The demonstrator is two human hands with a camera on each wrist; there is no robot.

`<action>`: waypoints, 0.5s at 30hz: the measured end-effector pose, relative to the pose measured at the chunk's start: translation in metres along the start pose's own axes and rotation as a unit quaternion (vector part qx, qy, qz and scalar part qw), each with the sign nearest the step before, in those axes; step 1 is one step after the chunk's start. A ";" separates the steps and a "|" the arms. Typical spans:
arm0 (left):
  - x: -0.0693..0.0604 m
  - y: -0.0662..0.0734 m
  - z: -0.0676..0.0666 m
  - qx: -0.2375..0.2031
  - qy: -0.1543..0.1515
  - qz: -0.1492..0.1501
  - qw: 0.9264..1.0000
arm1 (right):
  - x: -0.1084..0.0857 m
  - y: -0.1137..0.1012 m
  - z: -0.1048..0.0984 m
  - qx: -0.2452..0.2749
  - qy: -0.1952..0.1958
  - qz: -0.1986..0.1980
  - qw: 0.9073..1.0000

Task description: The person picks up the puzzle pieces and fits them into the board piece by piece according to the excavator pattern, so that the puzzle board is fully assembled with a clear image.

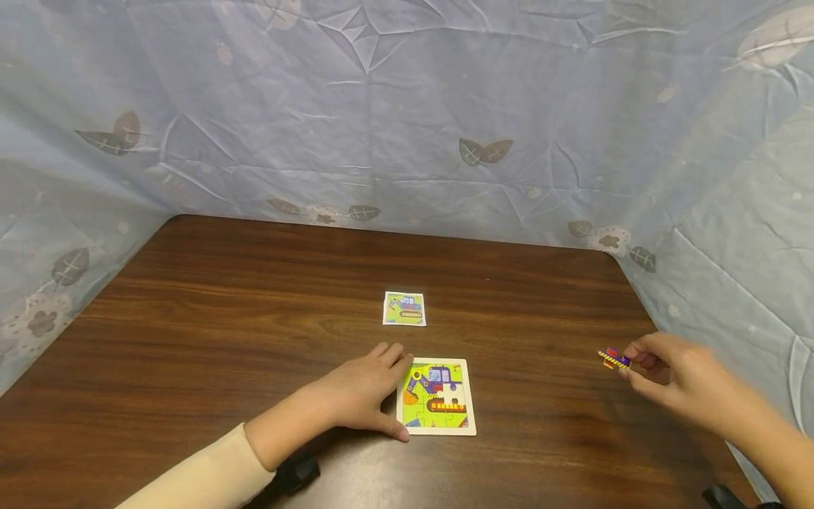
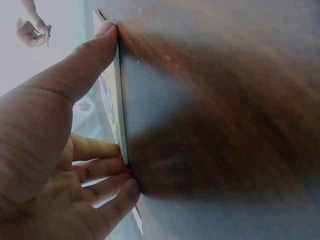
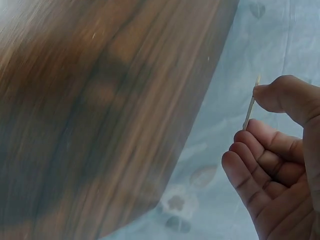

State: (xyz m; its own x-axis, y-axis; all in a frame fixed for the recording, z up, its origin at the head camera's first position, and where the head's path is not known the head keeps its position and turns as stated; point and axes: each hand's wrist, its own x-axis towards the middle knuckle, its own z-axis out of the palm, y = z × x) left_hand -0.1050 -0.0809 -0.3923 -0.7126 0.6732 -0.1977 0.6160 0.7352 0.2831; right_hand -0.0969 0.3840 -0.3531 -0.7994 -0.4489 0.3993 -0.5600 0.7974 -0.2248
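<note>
A square jigsaw puzzle board with a white border and an excavator picture lies on the table, with a pale gap right of the picture's middle. My left hand holds its left side, thumb at the near corner and fingers by the far corner; the left wrist view shows the thumb and fingertips along the board's edge. Off to the right, my right hand pinches a purple, red and yellow-striped puzzle piece. In the right wrist view that thin piece appears edge-on between thumb and fingers.
A small card with a similar excavator picture lies beyond the board. The brown wooden table is bordered by a hanging pale-blue curtain at the back and sides. Dark objects show below the left wrist.
</note>
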 end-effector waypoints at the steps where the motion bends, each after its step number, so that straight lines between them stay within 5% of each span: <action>1: 0.000 0.000 0.000 -0.001 0.000 0.000 1.000 | 0.002 -0.002 0.003 0.004 0.000 -0.007 1.000; 15: -0.001 0.003 -0.002 -0.005 -0.007 -0.011 1.000 | 0.034 -0.044 0.035 0.028 -0.071 -0.077 0.994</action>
State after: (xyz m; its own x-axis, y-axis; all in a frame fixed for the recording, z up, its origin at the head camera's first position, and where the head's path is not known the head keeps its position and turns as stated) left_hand -0.1036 -0.0792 -0.3893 -0.7216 0.6573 -0.2175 0.5959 0.7496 0.2881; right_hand -0.1068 0.3192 -0.3607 -0.7241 -0.6191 0.3039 -0.6858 0.6931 -0.2220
